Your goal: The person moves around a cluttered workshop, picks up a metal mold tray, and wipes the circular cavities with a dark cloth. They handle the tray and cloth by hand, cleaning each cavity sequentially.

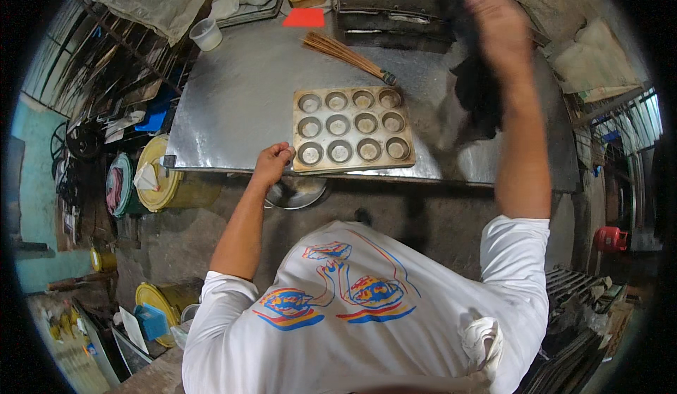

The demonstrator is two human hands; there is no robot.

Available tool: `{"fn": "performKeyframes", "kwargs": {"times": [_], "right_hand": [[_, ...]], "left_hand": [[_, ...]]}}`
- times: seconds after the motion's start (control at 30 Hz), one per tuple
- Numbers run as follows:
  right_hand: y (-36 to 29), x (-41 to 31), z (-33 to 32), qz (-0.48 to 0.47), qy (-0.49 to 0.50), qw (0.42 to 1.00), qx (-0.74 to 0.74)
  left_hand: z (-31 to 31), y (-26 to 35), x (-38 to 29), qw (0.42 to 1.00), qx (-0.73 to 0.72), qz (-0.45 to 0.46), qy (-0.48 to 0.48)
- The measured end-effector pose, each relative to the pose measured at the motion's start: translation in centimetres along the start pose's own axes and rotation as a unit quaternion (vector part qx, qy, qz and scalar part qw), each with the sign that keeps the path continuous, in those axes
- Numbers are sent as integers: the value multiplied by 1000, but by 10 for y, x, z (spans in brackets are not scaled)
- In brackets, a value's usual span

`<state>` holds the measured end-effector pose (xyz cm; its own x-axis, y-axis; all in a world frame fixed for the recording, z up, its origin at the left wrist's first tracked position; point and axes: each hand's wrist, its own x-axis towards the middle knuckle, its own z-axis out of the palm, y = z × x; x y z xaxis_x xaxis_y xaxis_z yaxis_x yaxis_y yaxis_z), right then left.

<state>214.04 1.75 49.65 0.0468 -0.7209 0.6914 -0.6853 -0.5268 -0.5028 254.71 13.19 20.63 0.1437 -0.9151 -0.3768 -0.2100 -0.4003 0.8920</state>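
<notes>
A metal muffin tin with several round cups lies at the front edge of a steel-topped table. Its cups look bare apart from stains and residue. My left hand, fingers curled, is at the tin's left front corner; whether it grips the rim or only rests against it is unclear. Raised over the table's right side, my right hand is blurred by motion. It holds a black cloth that hangs down beside the forearm.
Behind the tin lies a bundled stick brush. Farther back are a red sheet, a plastic tub and a metal oven-like unit. A metal basin sits below the table edge, and a yellow-lidded bucket stands left.
</notes>
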Motion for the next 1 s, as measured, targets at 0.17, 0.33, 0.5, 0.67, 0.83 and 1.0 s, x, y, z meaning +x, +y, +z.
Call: {"fn": "performKeyframes", "kwargs": {"times": [0.17,0.33,0.5,0.67,0.83,1.0], "right_hand": [[88,-123,161,117,-279,952,-37],[87,-144,228,12,-356,925,-134],[76,-121,238,-33,-536,812,-226],[79,-112,257,186,-522,823,-125],[106,-111,241,303,-432,850,15],[60,-126,234,56,-508,820,-258]], "left_hand": [[30,-2,28,1000,21,-17,-12],[26,-1,20,999,2,-31,-11],[24,-8,16,997,47,-52,-11],[28,10,16,996,47,-80,-11],[31,1,19,999,-15,-37,-19],[28,-28,34,998,57,20,-6]]}}
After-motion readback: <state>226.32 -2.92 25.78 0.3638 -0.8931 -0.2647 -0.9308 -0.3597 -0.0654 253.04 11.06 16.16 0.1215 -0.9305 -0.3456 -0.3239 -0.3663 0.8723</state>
